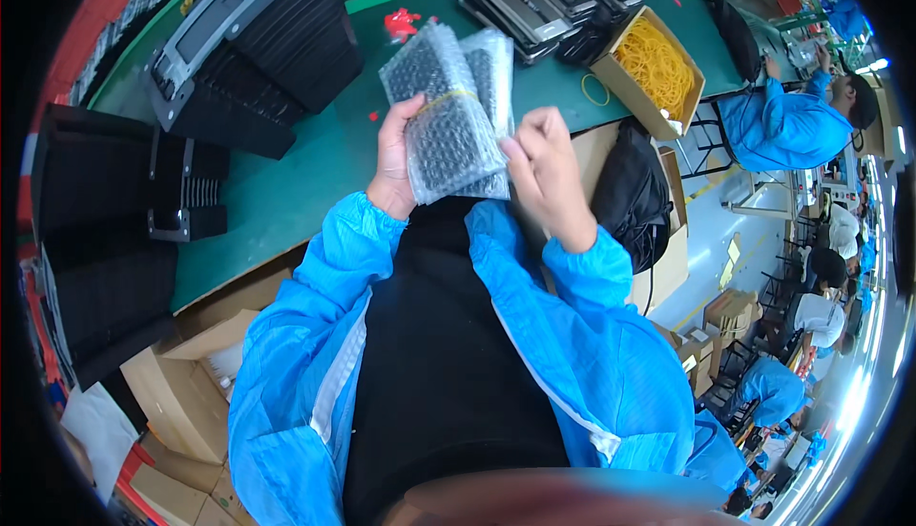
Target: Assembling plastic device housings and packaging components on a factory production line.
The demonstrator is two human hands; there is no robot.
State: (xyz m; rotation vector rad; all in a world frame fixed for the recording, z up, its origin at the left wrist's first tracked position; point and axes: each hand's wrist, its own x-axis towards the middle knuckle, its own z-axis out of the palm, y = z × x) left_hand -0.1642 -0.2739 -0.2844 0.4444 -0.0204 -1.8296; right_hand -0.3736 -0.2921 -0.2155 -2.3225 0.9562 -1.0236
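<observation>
My left hand (pixel 393 156) grips a flat packet in clear bubble wrap (pixel 445 144) at its left edge, above the near side of the bench. A thin yellow rubber band (pixel 448 98) runs across this packet. Behind it, slightly to the right, a second bubble-wrapped packet (pixel 494 60) shows in part; whether my left hand also holds it I cannot tell. At the right edge of the packets my right hand (pixel 546 168) is closed, its fingers curled and slightly blurred. What sits between those fingers, if anything, is hidden.
A cardboard box of yellow rubber bands (pixel 656 68) stands on the green bench (pixel 277 197), right of a stack of dark flat units (pixel 534 6). Black ribbed housings (pixel 258 49) occupy the left. A black bag (pixel 632 192) lies right of my hand. Co-workers (pixel 778 130) sit farther right.
</observation>
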